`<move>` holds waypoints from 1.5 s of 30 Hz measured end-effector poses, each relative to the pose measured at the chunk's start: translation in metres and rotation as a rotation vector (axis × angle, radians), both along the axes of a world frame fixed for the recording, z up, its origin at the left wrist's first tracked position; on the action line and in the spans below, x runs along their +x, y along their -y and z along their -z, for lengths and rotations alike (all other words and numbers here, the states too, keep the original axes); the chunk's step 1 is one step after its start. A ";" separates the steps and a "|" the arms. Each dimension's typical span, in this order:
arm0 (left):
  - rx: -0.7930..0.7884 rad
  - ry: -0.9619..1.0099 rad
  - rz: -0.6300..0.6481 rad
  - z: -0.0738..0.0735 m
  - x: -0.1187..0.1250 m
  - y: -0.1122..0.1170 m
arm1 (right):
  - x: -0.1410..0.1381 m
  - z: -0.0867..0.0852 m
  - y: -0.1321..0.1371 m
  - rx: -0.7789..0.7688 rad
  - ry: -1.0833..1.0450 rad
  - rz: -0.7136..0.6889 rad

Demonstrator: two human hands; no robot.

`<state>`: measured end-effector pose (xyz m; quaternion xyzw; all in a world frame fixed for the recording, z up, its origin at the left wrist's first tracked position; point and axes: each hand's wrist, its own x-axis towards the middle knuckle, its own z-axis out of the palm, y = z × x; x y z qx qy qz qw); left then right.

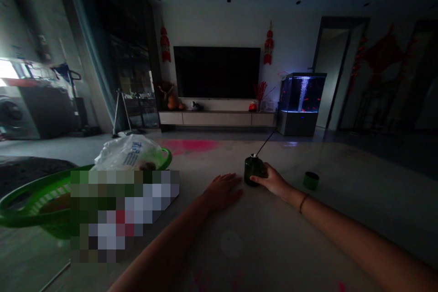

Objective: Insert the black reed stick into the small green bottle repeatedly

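A small dark green bottle (251,175) stands on the light table top. From its white mouth a thin dark stick (265,143) slants up to the right. My right hand (273,180) is wrapped round the bottle's right side, thumb across the front. Flat on the table just left of the bottle lies my left hand (224,191), fingers stretched out and holding nothing. Whether its fingertips touch the bottle I cannot tell. A short green cap (311,180) sits on the table to the right of my right hand.
At the left, a green plastic basket (30,187) holds a white plastic bag (132,153); a blurred-out patch covers part of it. Beyond the table are a low cabinet (215,118), a television (217,72) and a lit fish tank (303,96). The room is dim.
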<state>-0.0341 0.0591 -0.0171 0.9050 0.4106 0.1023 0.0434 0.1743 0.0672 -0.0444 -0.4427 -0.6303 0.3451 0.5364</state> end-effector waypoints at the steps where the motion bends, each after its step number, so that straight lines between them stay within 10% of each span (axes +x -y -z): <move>1: -0.002 0.004 -0.001 0.000 0.000 0.000 | 0.000 0.000 -0.003 0.001 0.012 0.013; 11: 0.006 0.015 -0.003 0.003 0.000 -0.002 | -0.003 -0.010 -0.040 -0.036 0.160 0.144; 23: 0.021 0.028 0.011 0.003 -0.002 -0.002 | 0.007 -0.023 -0.064 -0.121 0.061 -0.096; 45: 0.011 0.034 0.007 0.001 0.001 0.000 | 0.007 -0.022 -0.048 -0.211 -0.102 -0.221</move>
